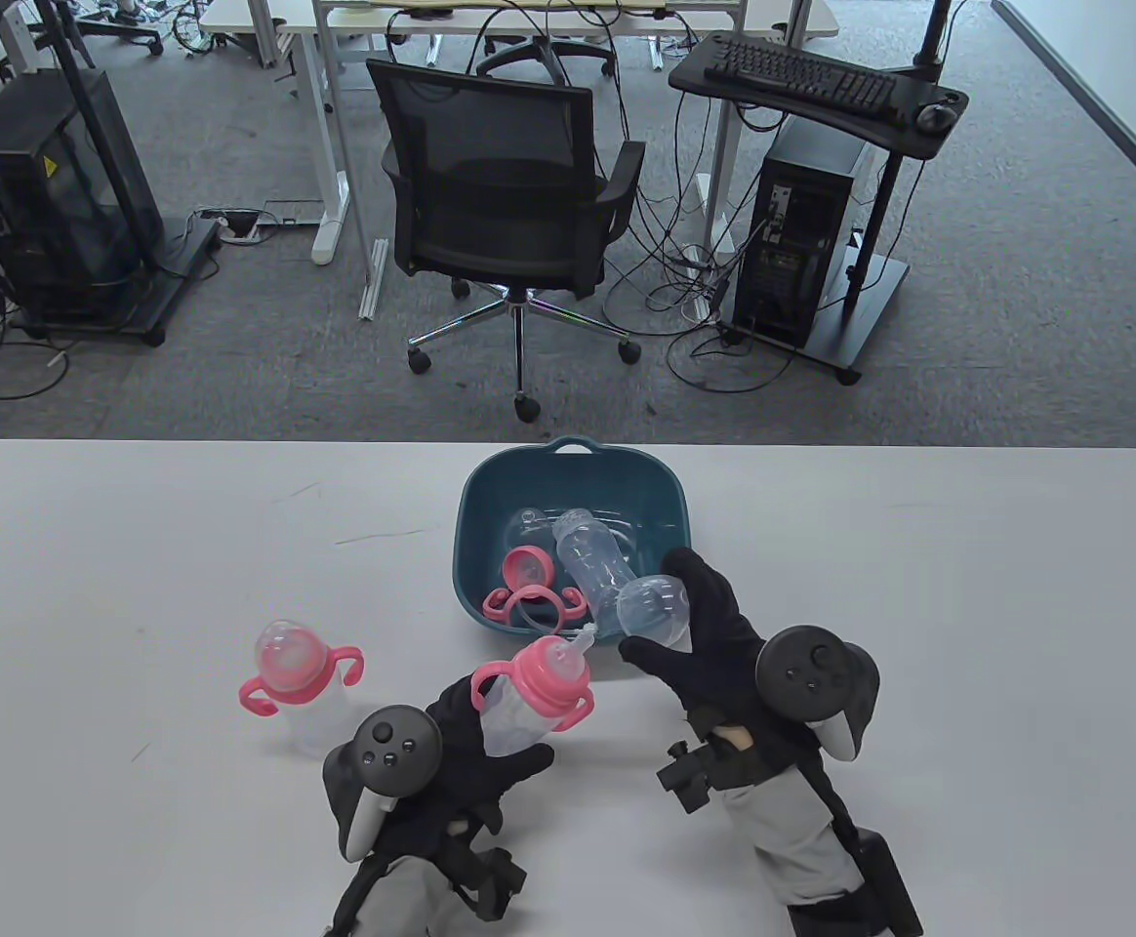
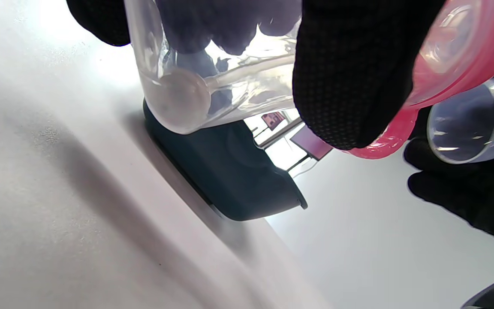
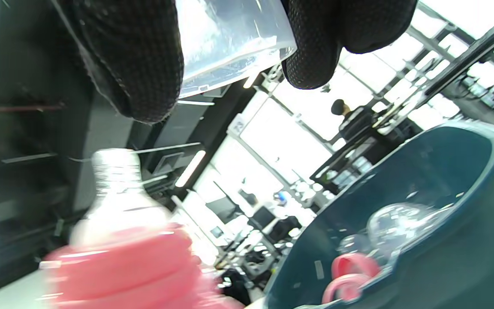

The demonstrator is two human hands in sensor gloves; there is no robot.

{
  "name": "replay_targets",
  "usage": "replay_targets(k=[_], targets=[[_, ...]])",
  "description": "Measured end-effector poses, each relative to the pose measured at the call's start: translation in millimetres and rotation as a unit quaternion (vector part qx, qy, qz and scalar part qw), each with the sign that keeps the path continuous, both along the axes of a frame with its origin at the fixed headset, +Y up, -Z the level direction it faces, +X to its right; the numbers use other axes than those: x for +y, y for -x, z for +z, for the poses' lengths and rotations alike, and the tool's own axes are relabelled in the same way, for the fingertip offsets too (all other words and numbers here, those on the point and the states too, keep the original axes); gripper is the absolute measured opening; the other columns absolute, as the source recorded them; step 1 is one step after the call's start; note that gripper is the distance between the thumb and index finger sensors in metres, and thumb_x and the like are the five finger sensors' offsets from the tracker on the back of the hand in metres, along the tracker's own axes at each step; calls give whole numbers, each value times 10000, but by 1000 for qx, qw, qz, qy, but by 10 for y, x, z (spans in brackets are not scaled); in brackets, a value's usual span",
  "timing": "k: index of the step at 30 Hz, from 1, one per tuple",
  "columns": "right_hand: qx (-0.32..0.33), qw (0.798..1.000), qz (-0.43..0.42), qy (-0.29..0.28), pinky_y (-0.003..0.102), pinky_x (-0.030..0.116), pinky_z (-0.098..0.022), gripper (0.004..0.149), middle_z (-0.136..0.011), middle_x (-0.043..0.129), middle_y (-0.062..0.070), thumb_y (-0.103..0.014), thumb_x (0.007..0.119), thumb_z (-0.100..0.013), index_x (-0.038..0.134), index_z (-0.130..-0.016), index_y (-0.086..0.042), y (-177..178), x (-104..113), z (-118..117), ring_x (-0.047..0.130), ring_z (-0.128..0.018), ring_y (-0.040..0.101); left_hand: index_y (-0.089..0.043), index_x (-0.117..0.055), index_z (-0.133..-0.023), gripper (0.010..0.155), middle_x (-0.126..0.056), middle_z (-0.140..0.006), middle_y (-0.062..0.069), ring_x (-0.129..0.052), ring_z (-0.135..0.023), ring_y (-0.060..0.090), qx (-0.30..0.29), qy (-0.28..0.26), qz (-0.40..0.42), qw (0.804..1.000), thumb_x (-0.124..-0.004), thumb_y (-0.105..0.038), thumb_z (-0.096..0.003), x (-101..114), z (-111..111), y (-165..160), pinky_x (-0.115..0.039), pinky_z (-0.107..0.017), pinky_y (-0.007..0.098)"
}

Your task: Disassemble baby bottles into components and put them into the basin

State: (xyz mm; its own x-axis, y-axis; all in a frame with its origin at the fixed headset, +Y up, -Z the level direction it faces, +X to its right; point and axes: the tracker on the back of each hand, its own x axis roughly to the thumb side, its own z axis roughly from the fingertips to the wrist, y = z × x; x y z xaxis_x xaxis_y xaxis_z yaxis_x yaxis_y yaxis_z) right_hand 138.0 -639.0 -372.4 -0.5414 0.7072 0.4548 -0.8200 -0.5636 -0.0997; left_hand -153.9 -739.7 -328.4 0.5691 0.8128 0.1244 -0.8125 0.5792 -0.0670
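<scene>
My left hand [image 1: 498,744] grips a clear baby bottle [image 1: 514,717] by its body, tilted toward the basin; its pink collar with handles [image 1: 553,678] and its teat are bare. In the left wrist view my fingers [image 2: 350,73] wrap the bottle [image 2: 212,77]. My right hand [image 1: 700,625] holds a clear dome cap [image 1: 656,607] just off the bottle's top, over the near right rim of the teal basin [image 1: 670,498]. The cap [image 3: 230,38] sits between my fingertips in the right wrist view. In the basin lie a clear bottle body [image 1: 589,564], a pink ring [image 1: 529,566] and a pink handle piece [image 1: 529,607].
A second capped bottle with pink handles [image 1: 297,683] stands upright on the white table [image 1: 139,547], left of my left hand. An office chair [image 1: 505,195] and a computer cart [image 1: 802,244] stand on the floor beyond the table's far edge.
</scene>
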Motion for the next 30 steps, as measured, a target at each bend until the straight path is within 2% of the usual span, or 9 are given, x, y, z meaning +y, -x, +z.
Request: replay_targets(k=[6, 14, 18, 23, 30], targets=[[-41, 993, 111, 30, 627, 597, -652, 873, -1069, 447, 216, -356, 917, -469, 367, -1117, -158, 88, -96, -378, 718, -894, 453, -306, -378, -1054, 925, -436, -1067, 11, -529, -1047, 324, 7, -1, 13, 1000, -974, -471, -366, 12, -2, 37, -509, -713, 618], [-51, 966, 247, 51, 660, 560, -652, 896, -1090, 508, 200, -361, 913, -469, 337, -1123, -153, 396, -317, -729, 672, -926, 460, -303, -378, -1055, 925, -435, -1067, 10, -529, -1047, 324, 12, -4, 28, 1000, -973, -471, -367, 24, -5, 65, -507, -714, 617], [-59, 962, 260, 66, 666, 542, -658, 883, -1096, 507, 204, -360, 908, -476, 345, -1122, -145, 488, -397, -804, 660, -931, 463, -304, -378, -1055, 925, -437, -1066, 12, -530, -1047, 325, 13, -7, 28, 999, -973, -473, -367, 34, 6, 75, -510, -712, 618], [-68, 941, 325, 67, 677, 516, -667, 877, -1107, 494, 188, -367, 893, -482, 335, -1124, -154, 564, -521, -875, 630, -958, 458, -303, -380, -1055, 924, -438, -1067, 11, -531, -1046, 326, 9, -8, 21, 1000, -973, -472, -367, 25, 2, 57, -510, -713, 618], [-66, 944, 313, 79, 682, 497, -671, 795, -1112, 504, 192, -351, 845, -511, 375, -1118, -144, 553, -614, -903, 612, -968, 471, -303, -381, -1056, 926, -441, -1066, 13, -533, -1046, 325, 9, -7, 18, 1000, -975, -470, -365, 24, 5, 54, -510, -712, 618]])
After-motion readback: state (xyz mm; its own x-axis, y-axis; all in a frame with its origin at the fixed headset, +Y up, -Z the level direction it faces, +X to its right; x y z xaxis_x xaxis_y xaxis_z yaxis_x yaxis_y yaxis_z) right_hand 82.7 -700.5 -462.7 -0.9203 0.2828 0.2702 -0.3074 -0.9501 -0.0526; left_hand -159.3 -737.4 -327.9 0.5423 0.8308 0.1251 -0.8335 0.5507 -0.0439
